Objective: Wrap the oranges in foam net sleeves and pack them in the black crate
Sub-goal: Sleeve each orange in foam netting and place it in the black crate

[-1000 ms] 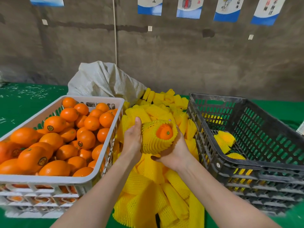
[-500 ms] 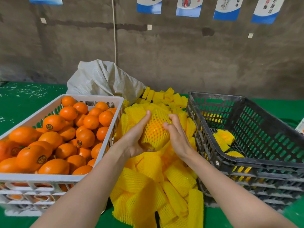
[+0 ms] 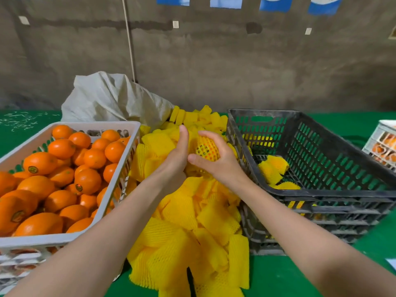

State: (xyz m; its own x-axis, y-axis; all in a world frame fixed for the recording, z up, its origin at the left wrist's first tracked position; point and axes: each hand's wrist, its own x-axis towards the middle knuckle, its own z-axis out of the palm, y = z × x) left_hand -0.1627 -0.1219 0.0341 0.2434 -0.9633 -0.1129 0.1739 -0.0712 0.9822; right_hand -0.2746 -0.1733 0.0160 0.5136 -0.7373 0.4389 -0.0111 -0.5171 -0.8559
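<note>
An orange in a yellow foam net sleeve [image 3: 207, 148] is held above the pile of loose yellow sleeves [image 3: 192, 221]. My right hand [image 3: 218, 162] curls round it from the right and below. My left hand [image 3: 177, 157] touches its left side, thumb pointing up; whether its fingers grip the fruit is hidden. The black crate [image 3: 334, 194] stands to the right and holds a few wrapped oranges [image 3: 273, 168] on its floor. On the left, a white crate [image 3: 70, 236] is full of bare oranges [image 3: 64, 168].
A grey sack [image 3: 111, 99] lies behind the sleeve pile against the wall. Another white crate with fruit [image 3: 383, 144] shows at the right edge. Green cloth [image 3: 278, 277] covers the table. A cord [image 3: 129, 39] hangs down the wall.
The sleeve has been pulled fully over the orange, hiding its bare end. Both hands moved the wrapped fruit up and a little toward the black crate.
</note>
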